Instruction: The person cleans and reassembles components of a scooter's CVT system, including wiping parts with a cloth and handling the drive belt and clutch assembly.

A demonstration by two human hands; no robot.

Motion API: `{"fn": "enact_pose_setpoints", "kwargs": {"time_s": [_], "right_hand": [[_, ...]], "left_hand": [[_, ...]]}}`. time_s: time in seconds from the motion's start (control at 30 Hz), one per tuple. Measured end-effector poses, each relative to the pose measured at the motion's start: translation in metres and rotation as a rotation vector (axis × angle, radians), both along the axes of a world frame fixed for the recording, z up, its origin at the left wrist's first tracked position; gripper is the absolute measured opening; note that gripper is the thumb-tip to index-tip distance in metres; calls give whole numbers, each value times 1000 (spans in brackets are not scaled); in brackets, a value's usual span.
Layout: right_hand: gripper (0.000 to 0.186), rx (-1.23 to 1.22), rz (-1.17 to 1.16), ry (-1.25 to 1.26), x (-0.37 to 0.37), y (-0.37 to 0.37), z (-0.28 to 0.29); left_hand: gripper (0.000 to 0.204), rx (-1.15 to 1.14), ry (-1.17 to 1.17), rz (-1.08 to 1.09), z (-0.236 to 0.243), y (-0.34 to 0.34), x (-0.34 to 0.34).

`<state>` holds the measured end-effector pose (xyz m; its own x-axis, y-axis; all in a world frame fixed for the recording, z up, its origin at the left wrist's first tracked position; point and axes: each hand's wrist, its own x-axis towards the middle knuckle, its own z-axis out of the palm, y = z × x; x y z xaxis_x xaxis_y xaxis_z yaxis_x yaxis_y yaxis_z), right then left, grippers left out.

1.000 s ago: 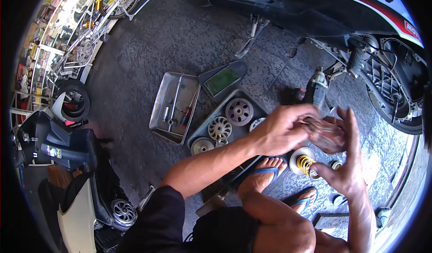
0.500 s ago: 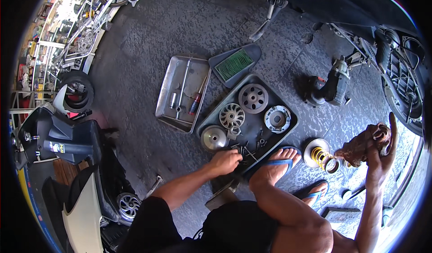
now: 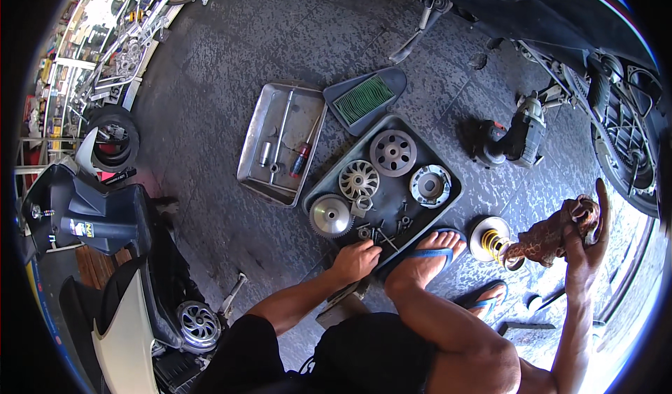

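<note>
My left hand (image 3: pixel 356 261) is at the near edge of a dark parts tray (image 3: pixel 451 210), its fingers curled together; whatever they may hold is hidden. Loose bolts (image 3: pixel 383 236) lie just beyond the fingertips. The same tray bears a toothed silver pulley disc (image 3: pixel 332 215), a finned pulley disc (image 3: pixel 359 179), a grey clutch bell (image 3: pixel 393 153) and a round clutch part (image 3: pixel 430 186). On the right, my right hand (image 3: pixel 585 252) grips a crumpled brown rag (image 3: pixel 553 236), held up beside a yellow coil spring (image 3: pixel 494 243) on a metal disc.
A metal tray (image 3: pixel 246 161) holds a long wrench, a socket and a red-handled screwdriver (image 3: pixel 301 160). Beside it lies a green air filter (image 3: pixel 364 101). A cordless power tool (image 3: pixel 523 136) stands at right. Scooters flank the floor, one with a silver wheel (image 3: pixel 199 325).
My left hand has shifted slightly right and nearer along the tray's edge. The rag in my right hand has dipped slightly to the left, now overlapping the spring's end. The whole view has shifted a little.
</note>
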<state>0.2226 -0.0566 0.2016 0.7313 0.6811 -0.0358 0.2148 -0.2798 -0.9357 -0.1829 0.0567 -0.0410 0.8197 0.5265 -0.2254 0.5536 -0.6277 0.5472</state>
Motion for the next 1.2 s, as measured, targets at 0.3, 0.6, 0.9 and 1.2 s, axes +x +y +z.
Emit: {"fn": "enact_pose_setpoints", "kwargs": {"time_s": [0.3, 0.6, 0.9, 1.2], "right_hand": [[80, -27, -40, -7, 2, -5, 8], [79, -22, -60, -11, 2, -10, 10], [80, -39, -58, -11, 6, -15, 12], [81, -40, -73, 34, 5, -13, 9]], "left_hand": [[28, 299, 62, 162, 24, 17, 7], [26, 244, 154, 135, 15, 25, 8], [14, 309, -127, 340, 25, 32, -2], [32, 430, 18, 461, 31, 53, 2]]}}
